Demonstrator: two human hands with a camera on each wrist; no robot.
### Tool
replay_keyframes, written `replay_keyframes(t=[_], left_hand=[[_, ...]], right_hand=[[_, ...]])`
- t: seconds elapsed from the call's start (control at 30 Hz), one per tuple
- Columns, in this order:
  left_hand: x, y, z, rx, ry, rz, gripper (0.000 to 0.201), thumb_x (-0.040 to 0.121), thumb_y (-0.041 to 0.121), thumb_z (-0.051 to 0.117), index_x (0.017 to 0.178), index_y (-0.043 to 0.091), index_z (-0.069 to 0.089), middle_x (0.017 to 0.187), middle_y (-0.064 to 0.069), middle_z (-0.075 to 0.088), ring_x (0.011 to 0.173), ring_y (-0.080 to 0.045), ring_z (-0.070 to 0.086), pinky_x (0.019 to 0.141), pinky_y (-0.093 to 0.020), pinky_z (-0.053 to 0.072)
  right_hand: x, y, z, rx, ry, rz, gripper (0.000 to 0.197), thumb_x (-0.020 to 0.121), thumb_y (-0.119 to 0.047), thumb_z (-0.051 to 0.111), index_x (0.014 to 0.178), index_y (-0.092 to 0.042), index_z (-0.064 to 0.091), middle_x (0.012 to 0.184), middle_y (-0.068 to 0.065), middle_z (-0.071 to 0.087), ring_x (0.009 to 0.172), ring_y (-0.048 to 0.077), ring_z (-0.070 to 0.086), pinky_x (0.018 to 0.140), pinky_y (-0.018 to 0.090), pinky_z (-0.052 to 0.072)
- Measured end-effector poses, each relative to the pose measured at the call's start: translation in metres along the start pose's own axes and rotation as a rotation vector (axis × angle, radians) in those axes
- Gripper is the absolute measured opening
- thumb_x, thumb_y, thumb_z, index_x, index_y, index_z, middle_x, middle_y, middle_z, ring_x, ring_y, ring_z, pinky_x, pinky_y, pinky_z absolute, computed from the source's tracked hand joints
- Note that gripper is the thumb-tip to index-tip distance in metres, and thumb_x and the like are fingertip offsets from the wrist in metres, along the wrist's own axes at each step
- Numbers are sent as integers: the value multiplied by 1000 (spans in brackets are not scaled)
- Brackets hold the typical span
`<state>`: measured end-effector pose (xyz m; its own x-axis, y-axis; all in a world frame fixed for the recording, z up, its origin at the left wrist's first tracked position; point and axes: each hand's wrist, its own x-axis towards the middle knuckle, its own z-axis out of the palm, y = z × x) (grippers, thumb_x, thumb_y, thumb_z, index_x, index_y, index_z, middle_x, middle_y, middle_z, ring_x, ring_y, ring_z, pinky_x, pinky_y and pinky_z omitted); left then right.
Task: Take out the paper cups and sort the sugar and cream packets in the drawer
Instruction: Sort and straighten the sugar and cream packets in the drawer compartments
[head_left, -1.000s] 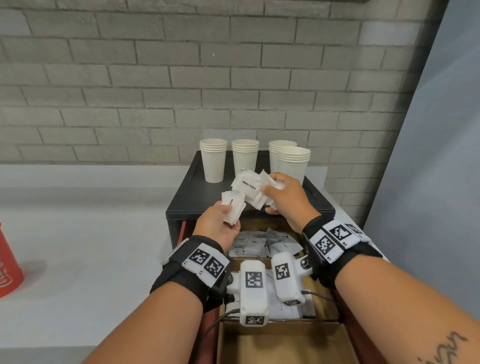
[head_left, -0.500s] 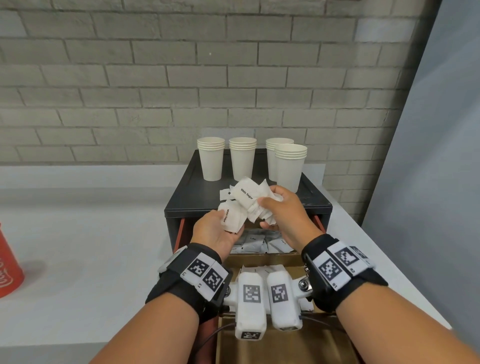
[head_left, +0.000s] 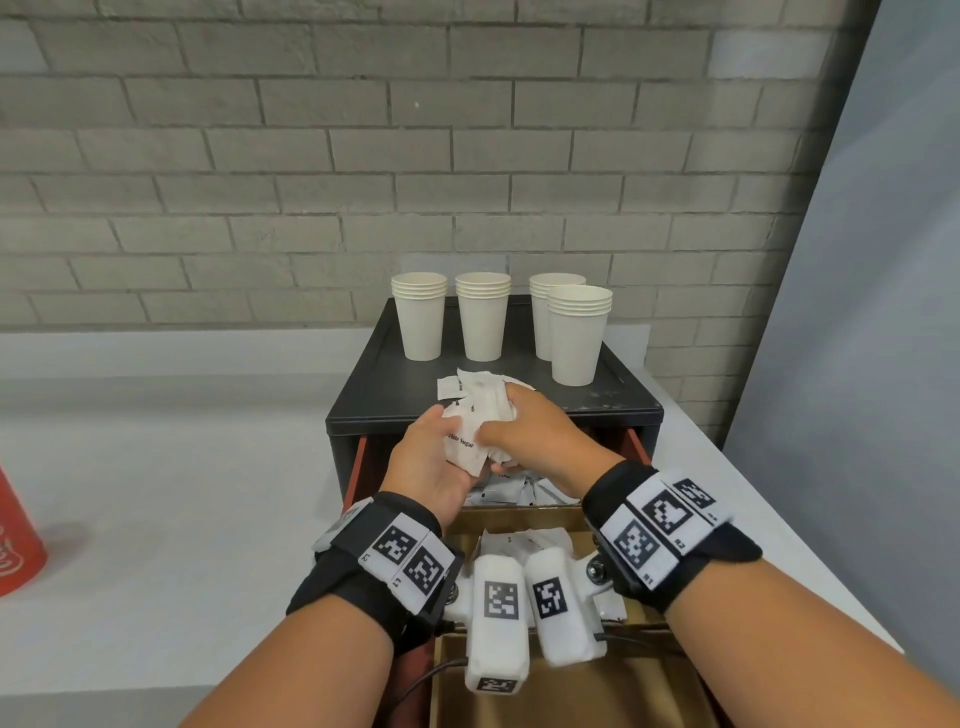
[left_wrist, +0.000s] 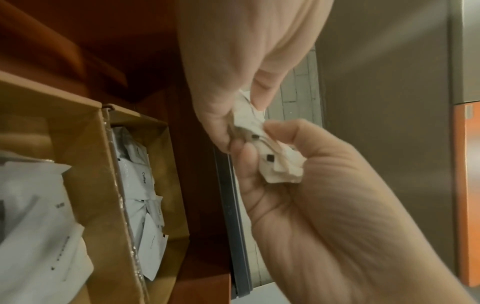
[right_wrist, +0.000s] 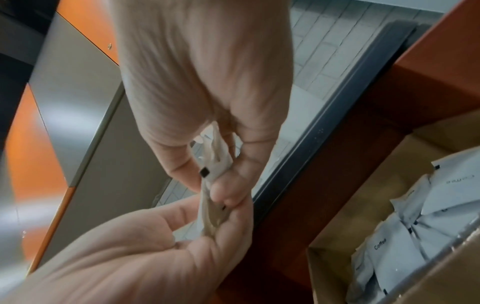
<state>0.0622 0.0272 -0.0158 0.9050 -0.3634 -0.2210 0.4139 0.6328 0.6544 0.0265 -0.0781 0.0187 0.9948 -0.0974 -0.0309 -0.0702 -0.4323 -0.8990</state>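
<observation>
My left hand (head_left: 428, 462) and right hand (head_left: 535, 431) meet over the open drawer and together grip one crumpled bunch of white sugar packets (head_left: 467, 436). A label on one reads "White Sugar". The left wrist view shows my left hand (left_wrist: 324, 195) curled round the packets (left_wrist: 275, 164), with the right hand (left_wrist: 246, 61) pinching them from above. In the right wrist view the packets (right_wrist: 214, 181) are squeezed between both hands. Several stacks of white paper cups (head_left: 483, 322) stand on top of the black cabinet (head_left: 613, 410).
The drawer has cardboard compartments (head_left: 519, 514): more white packets (head_left: 501, 491) lie at the back and others (head_left: 524, 540) in the middle one. A red container (head_left: 15, 540) stands at the far left of the white counter (head_left: 182, 493). A grey panel (head_left: 857, 364) rises on the right.
The left hand, which held a packet apart, has closed in on the right hand's bunch. Both hands now hold it together, a little lower and nearer the drawer.
</observation>
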Motion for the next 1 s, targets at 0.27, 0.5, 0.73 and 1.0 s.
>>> replay_keyframes(t=[0.27, 0.5, 0.73, 1.0], left_hand=[[-3, 8, 0, -105, 136, 67, 54, 96, -8, 32, 143, 17, 32, 139, -19, 45, 113, -36, 55, 80, -47, 49], [-8, 4, -2, -87, 158, 42, 25, 99, 22, 42, 117, 11, 55, 112, -14, 65, 92, -27, 63, 83, -40, 50], [-8, 6, -1, -149, -44, 1, 60, 90, 56, 44, 126, 10, 55, 124, -17, 62, 114, -31, 58, 95, -48, 46], [0, 12, -12, -160, 90, 84, 34, 94, -3, 40, 125, 6, 50, 113, -18, 61, 92, -30, 62, 76, -42, 52]], right_hand=[[0, -2, -13, 185, -18, 28, 23, 91, -11, 58, 110, -21, 49, 110, 7, 59, 78, 12, 60, 59, 22, 54], [3, -6, -18, 206, 124, -75, 19, 94, -9, 52, 111, -17, 51, 111, 4, 56, 85, 10, 59, 59, 19, 57], [10, -3, 6, -357, 124, -135, 35, 92, -20, 54, 125, -13, 59, 131, 4, 57, 118, 19, 52, 91, 23, 38], [22, -15, -3, -293, 65, -106, 42, 93, -39, 51, 122, -10, 62, 110, 6, 62, 90, 18, 61, 79, 27, 49]])
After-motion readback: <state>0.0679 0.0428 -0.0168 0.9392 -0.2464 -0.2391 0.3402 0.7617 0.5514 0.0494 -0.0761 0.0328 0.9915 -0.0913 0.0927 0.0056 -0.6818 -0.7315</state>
